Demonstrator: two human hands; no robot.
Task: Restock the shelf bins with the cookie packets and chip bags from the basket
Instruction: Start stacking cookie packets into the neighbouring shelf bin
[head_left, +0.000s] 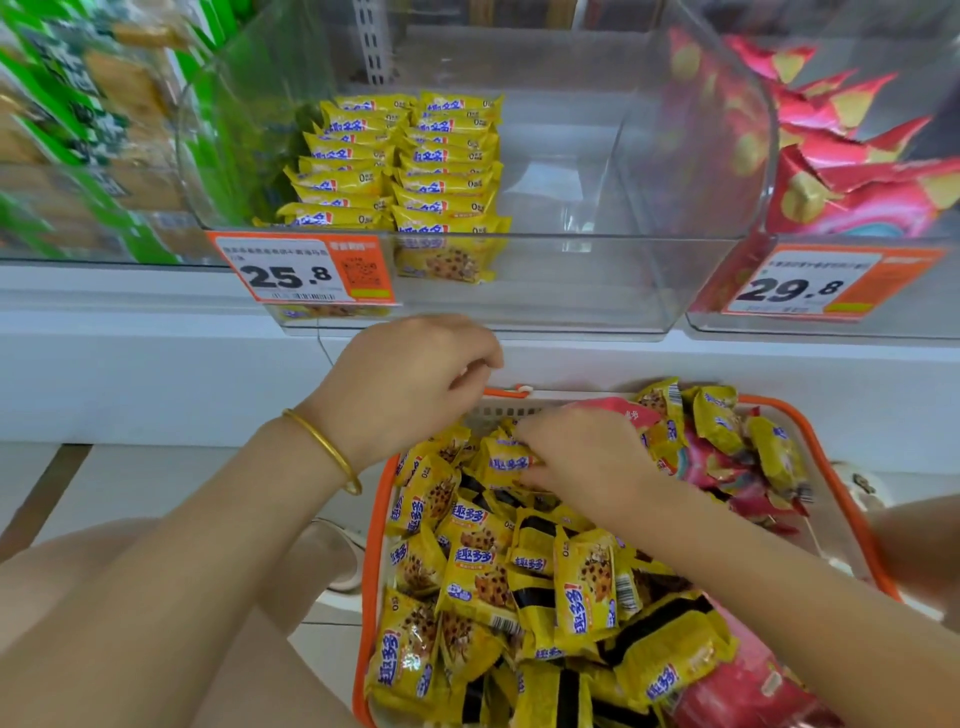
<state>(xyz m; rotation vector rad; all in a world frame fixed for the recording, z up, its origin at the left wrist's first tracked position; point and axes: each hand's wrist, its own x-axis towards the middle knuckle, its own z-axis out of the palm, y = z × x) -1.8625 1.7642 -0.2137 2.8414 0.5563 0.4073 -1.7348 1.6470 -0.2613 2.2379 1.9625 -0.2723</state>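
Far left there's a bin of green packs (78, 130), then the clear shelf bin (571, 280) with yellow cookie packets (395, 166) stacked on its left side. The left hand (410, 384) hovers over the orange basket (371, 545) with fingers curled under, and I can't tell if it holds anything. The right hand (582, 457) is down in the basket pinching a cookie packet (506, 462) from the loose pile. Red chip bags (711, 467) sit at the basket's right.
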